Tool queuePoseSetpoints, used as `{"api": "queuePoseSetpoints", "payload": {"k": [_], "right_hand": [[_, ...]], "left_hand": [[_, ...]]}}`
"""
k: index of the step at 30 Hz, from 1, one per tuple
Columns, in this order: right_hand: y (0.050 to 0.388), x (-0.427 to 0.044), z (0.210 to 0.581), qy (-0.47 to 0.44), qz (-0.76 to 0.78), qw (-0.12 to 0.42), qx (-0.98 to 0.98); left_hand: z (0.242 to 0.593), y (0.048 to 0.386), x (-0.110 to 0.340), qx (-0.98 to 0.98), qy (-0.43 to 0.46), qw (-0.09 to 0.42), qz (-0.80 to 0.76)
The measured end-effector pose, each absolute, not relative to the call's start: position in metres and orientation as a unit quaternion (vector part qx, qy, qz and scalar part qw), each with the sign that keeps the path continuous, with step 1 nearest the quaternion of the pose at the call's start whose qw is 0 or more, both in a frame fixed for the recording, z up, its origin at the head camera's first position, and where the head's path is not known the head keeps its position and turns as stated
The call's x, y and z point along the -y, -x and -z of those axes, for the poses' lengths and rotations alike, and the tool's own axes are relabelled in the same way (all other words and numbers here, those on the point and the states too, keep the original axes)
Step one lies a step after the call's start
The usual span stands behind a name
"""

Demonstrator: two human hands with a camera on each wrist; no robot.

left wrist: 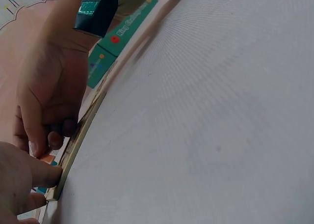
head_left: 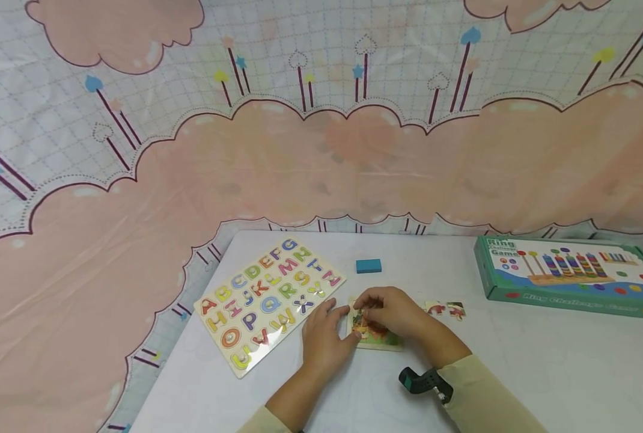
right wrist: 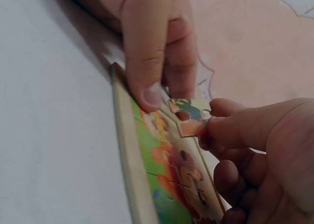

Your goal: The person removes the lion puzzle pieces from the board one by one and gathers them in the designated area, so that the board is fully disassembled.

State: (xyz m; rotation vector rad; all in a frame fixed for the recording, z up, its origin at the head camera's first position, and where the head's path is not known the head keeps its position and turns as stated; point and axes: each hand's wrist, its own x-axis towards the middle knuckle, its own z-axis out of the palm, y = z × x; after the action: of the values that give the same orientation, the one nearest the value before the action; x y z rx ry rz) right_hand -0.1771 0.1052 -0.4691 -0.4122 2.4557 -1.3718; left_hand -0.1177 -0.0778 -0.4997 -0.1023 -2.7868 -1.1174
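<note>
A small wooden picture puzzle [head_left: 378,344] lies on the white table, partly filled with pieces. Above its tray [right wrist: 128,170], my right hand [head_left: 392,313] pinches one jigsaw piece [right wrist: 189,117] between thumb and forefinger, the piece tilted over the upper part. My left hand [head_left: 324,340] rests at the tray's left side, its thumb touching the edge in the right wrist view, fingers extended. Two loose pieces [head_left: 455,310] with brown shapes lie right of the tray, near my right wrist. My right hand covers part of the picture.
An alphabet board [head_left: 270,304] with coloured letters lies at the left. A blue block [head_left: 368,266] sits behind the puzzle. The green Ring Challenge Game box [head_left: 575,276] stands at the back right. A patterned cloth hangs behind the table.
</note>
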Motion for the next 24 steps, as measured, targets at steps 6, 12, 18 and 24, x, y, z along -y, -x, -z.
{"api": "queuePoseSetpoints", "payload": {"k": [6, 12, 18, 24], "right_hand": [[0.178, -0.110, 0.468, 0.122, 0.507, 0.140, -0.842], [0.173, -0.115, 0.462, 0.100, 0.512, 0.121, -0.845], [0.172, -0.125, 0.455, 0.069, 0.514, 0.108, -0.848], [0.166, -0.140, 0.451, 0.046, 0.504, 0.104, -0.856]], "left_hand": [[0.499, 0.118, 0.078, 0.925, 0.033, 0.067, 0.373], [0.497, 0.117, 0.077, 0.924, 0.030, 0.063, 0.376], [0.495, 0.117, 0.077, 0.924, 0.025, 0.055, 0.377], [0.495, 0.117, 0.077, 0.925, 0.017, 0.045, 0.377]]}}
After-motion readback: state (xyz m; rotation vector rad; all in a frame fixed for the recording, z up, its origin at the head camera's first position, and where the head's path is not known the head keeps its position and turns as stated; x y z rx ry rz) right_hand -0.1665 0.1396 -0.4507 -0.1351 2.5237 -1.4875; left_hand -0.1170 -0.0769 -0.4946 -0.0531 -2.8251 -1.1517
